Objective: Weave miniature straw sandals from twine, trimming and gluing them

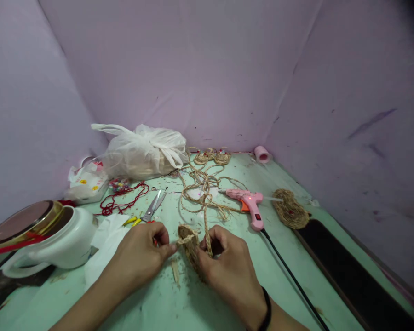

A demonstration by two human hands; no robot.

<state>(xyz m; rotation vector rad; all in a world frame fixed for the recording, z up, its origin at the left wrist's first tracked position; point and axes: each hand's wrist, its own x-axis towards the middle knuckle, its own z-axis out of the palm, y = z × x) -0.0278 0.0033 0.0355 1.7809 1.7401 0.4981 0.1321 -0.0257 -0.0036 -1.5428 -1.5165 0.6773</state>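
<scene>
Upright above the near middle of the table is a coiled jute rope piece (189, 250). My right hand (224, 266), with a dark band at the wrist, grips it from the right between thumb and fingers. A strand of braided jute rope (207, 220) runs from that hand back to a loose tangle. At the coil's left side my left hand (145, 253) is closed in a pinch at a short rope end; its fingertips partly hide the hold. Beyond the left hand lie scissors (153, 207) with yellow handles, blades apart. Some red shows by its fingers.
A pink glue gun (246, 202) lies right of the rope, its black cord trailing forward. Right of it are another jute piece (290, 209) and a long dark board (352, 276). A white teapot (67, 239), red yarn (124, 198) and a plastic bag (145, 151) occupy the left.
</scene>
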